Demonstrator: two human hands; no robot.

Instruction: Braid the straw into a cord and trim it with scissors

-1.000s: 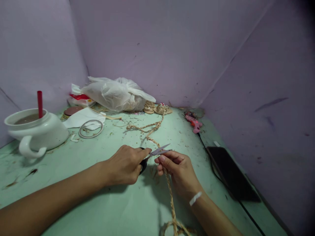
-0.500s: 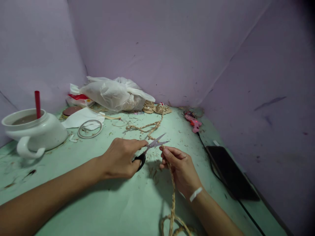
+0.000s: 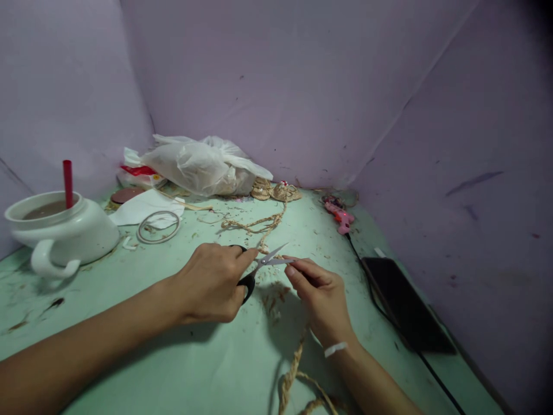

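Note:
My left hand (image 3: 218,282) is closed around the black handles of a pair of scissors (image 3: 264,262), its blades parted and pointing right. The blade tips lie right by the fingertips of my right hand (image 3: 322,294), which pinches a braided straw-coloured cord (image 3: 296,363). From my right hand the cord drops toward the near edge and loops there. Beyond the scissors, the cord's far stretch (image 3: 254,223) winds back to coiled woven pieces (image 3: 285,191) by the wall. Small fibre trimmings (image 3: 274,300) lie between my hands.
At left stand a white mug-like pot (image 3: 82,236) of brownish liquid and a red stick (image 3: 68,184). Behind lie a plastic bag (image 3: 203,167), white paper (image 3: 144,206) and a metal ring (image 3: 158,227). A pink glue gun (image 3: 341,218), its cable and a black phone (image 3: 404,302) are at right.
The scissors moved left and away from me, then slightly back toward my right hand. My right hand has shifted a little rightward and turned; the cord below it now hangs at a different slant.

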